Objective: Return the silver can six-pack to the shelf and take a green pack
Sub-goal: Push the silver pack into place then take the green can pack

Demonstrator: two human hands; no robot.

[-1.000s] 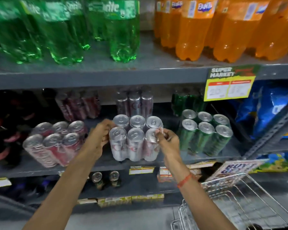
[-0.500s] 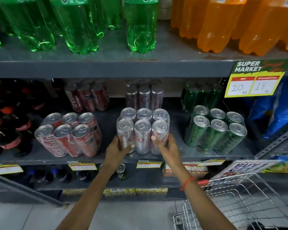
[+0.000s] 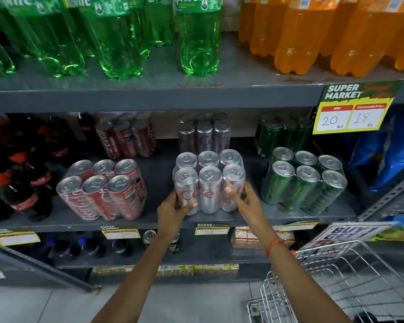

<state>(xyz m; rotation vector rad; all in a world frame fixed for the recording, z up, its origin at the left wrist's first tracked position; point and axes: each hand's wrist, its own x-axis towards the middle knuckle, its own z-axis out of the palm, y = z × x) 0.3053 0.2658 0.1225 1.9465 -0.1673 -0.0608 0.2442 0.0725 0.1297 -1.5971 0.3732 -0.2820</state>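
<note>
The silver can six-pack (image 3: 209, 180), wrapped in clear film, stands upright on the middle grey shelf (image 3: 161, 183). My left hand (image 3: 173, 209) grips its lower left corner, thumb across the front can. My right hand (image 3: 244, 201) holds its lower right side, fingers on the front right can. A green six-pack (image 3: 304, 180) stands about a hand's width to the right on the same shelf, with another green pack (image 3: 283, 134) behind it.
A red six-pack (image 3: 103, 190) stands left of the silver one; more red and silver packs sit behind. Green and orange bottles fill the upper shelf. A wire basket (image 3: 350, 283) is at the lower right. A yellow price sign (image 3: 352, 108) hangs above the green packs.
The silver six-pack came down from tilted in the air to standing on the shelf. Both hands slid from its top sides to its lower front corners.
</note>
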